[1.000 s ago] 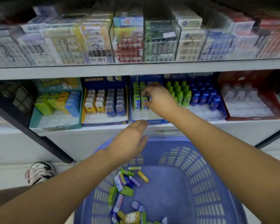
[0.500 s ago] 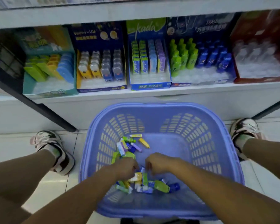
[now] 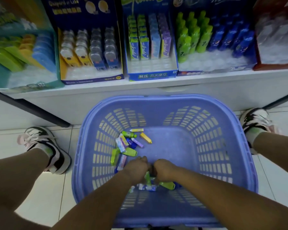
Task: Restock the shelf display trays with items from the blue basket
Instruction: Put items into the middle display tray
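Below the shelf (image 3: 156,90), left hand (image 3: 136,167) and right hand (image 3: 164,169) dig in blue basket (image 3: 239,146).

Lighting was even, fairly bright, from overhead. The shelf display trays (image 3: 151,47) showed motion blur, worst at the upper corners. Wide-angle distortion bowed the edges. The floor (image 3: 5,136) carried soft shadow and mild glare.

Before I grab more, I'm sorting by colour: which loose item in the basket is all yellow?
The yellow item at the far right of the pile, alone on the basket floor; its neighbours are green, blue or purple.
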Action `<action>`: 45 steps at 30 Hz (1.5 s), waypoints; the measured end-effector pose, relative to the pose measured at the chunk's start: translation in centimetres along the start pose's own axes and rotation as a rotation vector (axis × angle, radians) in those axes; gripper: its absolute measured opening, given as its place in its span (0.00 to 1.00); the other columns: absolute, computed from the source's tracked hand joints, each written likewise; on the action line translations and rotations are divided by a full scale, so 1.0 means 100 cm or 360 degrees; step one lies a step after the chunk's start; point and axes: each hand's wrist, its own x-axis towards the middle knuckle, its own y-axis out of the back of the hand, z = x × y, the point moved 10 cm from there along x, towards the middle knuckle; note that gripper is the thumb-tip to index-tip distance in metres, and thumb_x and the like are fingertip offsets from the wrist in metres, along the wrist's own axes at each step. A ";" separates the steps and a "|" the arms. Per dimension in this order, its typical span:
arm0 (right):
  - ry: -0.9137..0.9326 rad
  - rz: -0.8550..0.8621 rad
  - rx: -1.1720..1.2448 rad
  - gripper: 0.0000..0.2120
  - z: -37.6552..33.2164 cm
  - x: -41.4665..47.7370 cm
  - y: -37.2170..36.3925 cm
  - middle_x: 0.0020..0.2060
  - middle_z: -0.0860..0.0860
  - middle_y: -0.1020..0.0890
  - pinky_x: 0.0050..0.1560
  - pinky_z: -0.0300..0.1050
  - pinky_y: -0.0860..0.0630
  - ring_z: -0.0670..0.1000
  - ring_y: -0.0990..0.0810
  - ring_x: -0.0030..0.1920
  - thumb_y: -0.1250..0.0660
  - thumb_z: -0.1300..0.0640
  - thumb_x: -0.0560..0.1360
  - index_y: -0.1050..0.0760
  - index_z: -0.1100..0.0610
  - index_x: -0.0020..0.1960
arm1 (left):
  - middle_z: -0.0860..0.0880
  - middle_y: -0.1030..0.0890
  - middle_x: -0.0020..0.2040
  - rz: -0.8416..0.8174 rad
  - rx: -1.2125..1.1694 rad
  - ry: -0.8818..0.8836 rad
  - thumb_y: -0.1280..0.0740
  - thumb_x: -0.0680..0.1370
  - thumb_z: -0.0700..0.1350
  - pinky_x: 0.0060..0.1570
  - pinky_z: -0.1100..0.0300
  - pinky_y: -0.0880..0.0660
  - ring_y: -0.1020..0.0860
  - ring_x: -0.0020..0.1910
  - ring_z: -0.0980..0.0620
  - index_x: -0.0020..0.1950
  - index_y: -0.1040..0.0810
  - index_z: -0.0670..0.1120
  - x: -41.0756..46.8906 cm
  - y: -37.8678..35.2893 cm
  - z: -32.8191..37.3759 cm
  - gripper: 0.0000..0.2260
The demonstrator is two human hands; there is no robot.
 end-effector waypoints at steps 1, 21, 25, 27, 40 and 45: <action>-0.0034 0.0036 0.0024 0.17 0.003 -0.001 0.004 0.52 0.62 0.19 0.51 0.48 0.27 0.61 0.21 0.53 0.28 0.53 0.69 0.21 0.63 0.53 | 0.43 0.29 0.59 -0.0006 0.0013 0.0006 0.28 0.71 0.44 0.55 0.49 0.29 0.30 0.59 0.43 0.61 0.24 0.48 0.001 -0.001 -0.001 0.19; 0.0619 0.1300 0.1428 0.07 -0.020 -0.172 0.295 0.35 0.53 0.20 0.37 0.31 0.24 0.42 0.22 0.30 0.30 0.66 0.72 0.20 0.59 0.49 | 0.46 0.22 0.31 0.0581 -0.1747 0.0148 0.31 0.74 0.36 0.38 0.64 0.20 0.21 0.33 0.53 0.35 0.28 0.43 -0.123 0.251 -0.032 0.10; 0.0647 0.1767 0.1221 0.06 -0.030 -0.202 0.333 0.37 0.51 0.20 0.40 0.34 0.24 0.44 0.23 0.34 0.28 0.61 0.72 0.21 0.51 0.44 | 0.38 0.16 0.46 0.0744 -0.2071 0.0021 0.34 0.74 0.34 0.38 0.62 0.19 0.16 0.40 0.51 0.40 0.30 0.42 -0.166 0.285 -0.035 0.08; 0.0629 0.1951 0.1139 0.06 -0.035 -0.206 0.350 0.38 0.49 0.20 0.41 0.33 0.25 0.44 0.24 0.36 0.27 0.60 0.71 0.22 0.53 0.44 | 0.38 0.16 0.47 0.0756 -0.2093 0.0023 0.33 0.74 0.35 0.39 0.61 0.19 0.16 0.40 0.49 0.40 0.27 0.42 -0.175 0.288 -0.038 0.05; 0.0484 0.1785 0.0517 0.08 -0.082 -0.144 0.393 0.39 0.53 0.21 0.40 0.30 0.31 0.47 0.25 0.39 0.29 0.64 0.71 0.19 0.61 0.50 | 0.51 0.25 0.28 0.0666 -0.2383 0.0213 0.38 0.79 0.47 0.25 0.65 0.29 0.29 0.24 0.57 0.48 0.22 0.43 -0.143 0.256 -0.056 0.09; 0.0332 0.1730 0.0295 0.10 -0.089 -0.131 0.395 0.46 0.55 0.16 0.50 0.41 0.25 0.52 0.19 0.46 0.28 0.61 0.71 0.18 0.59 0.52 | 0.49 0.26 0.31 0.0724 -0.2701 0.0259 0.46 0.82 0.51 0.25 0.66 0.30 0.30 0.25 0.56 0.47 0.18 0.40 -0.141 0.257 -0.066 0.21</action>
